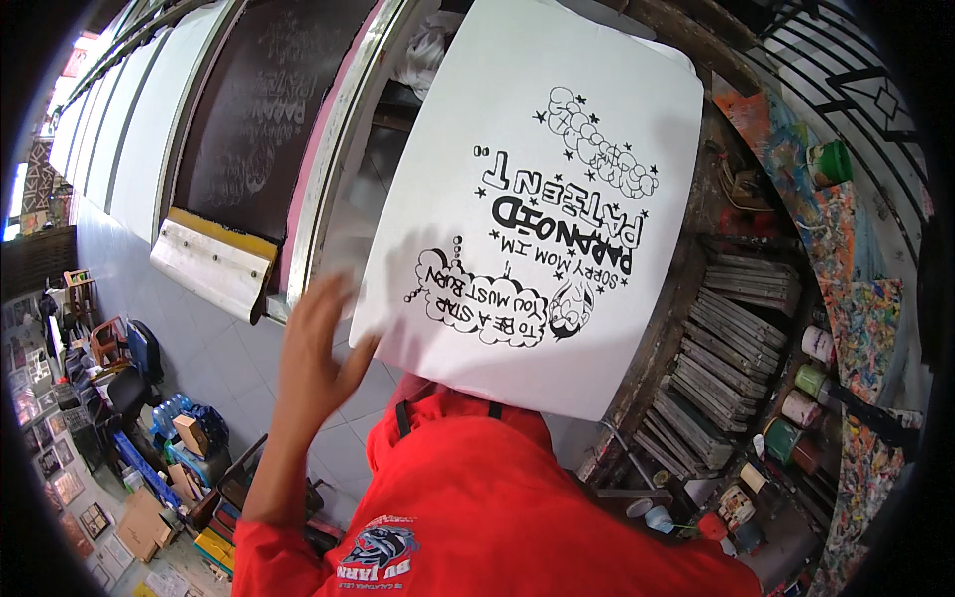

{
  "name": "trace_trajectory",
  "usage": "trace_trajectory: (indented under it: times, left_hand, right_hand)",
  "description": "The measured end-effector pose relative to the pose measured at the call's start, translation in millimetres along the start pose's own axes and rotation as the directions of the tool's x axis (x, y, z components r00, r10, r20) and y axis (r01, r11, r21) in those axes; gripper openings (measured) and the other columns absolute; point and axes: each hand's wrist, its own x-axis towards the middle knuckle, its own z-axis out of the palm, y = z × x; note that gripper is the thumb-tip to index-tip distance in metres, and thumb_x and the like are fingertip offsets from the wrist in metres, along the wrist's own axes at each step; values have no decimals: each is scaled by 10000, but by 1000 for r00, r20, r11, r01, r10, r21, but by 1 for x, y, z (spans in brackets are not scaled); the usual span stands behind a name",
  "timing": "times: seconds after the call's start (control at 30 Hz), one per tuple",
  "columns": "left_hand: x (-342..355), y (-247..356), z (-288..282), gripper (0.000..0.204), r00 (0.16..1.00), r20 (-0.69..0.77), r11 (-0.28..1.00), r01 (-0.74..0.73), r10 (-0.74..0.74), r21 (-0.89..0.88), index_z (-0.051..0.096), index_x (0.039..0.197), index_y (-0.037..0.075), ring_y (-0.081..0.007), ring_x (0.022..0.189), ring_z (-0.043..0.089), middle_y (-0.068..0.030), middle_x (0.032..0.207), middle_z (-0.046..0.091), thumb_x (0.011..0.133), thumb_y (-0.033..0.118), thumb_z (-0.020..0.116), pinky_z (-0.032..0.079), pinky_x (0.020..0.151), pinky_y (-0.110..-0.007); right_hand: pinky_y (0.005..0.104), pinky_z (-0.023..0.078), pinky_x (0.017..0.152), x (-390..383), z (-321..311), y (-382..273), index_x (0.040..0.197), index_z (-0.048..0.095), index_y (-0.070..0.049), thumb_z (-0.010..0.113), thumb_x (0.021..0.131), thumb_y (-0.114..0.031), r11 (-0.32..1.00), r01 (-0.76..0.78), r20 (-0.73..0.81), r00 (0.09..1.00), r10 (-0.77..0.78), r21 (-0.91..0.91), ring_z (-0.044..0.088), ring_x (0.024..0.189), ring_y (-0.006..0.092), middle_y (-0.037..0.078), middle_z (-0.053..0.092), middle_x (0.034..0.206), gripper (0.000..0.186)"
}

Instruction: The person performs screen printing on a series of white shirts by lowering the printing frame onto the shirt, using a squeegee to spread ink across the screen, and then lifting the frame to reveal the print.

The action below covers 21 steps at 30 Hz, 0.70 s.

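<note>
One bare left hand is raised at the near left corner of a large white rectangular sheet with rounded corners; its fingers are loosely spread, thumb out to the side, with nothing in their grip; they are blurred, so whether the thumb touches the sheet's edge or only stands just beside it is hard to say; the right hand is out of view, and how its fingers stand cannot be told. The sheet lies face up in front of the person's red short-sleeved shirt, bearing black cartoon lettering, upside down from here, amid clouds and small stars; a soft shadow falls across its left part. Left of it runs a long silver metal bar; beyond that is a dark brown panel with faint pale markings, and a wide curved silver metal plate with a mustard-yellow strip sits at its near end; to the right, stacked grey flat slats stand near a paint-spattered multicoloured surface.
</note>
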Motion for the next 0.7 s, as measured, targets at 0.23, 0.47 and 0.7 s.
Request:
trace_trajectory:
  times: [0.23,0.47,0.7]
  left_hand:
    - [227,-11,108,855,920,-387,993,13,-57,-116,327,1384,-57,-409,1331,352,-279,1391,393,782,387,741,337,1072,-464]
    - [288,-41,142,975,949,-281,989,137,-145,-48,257,1408,-50,-451,1365,274,-321,1417,328,739,459,751,312,1075,-529]
    - [289,-31,143,959,963,-248,986,131,-103,101,263,1402,-48,-446,1374,268,-326,1434,305,751,470,739,309,1074,-544]
  right_hand:
    - [354,280,1133,15,-6,0,1424,368,-13,516,919,-315,1000,-16,18,1000,16,11,376,1342,285,189,400,1449,607]
    - [355,280,1133,25,-8,2,1424,366,-12,513,919,-311,998,-51,21,999,50,31,375,1342,288,191,398,1449,605]
    - [356,280,1134,31,-9,3,1424,364,-12,510,919,-306,997,-60,23,998,59,40,373,1343,291,192,396,1448,603]
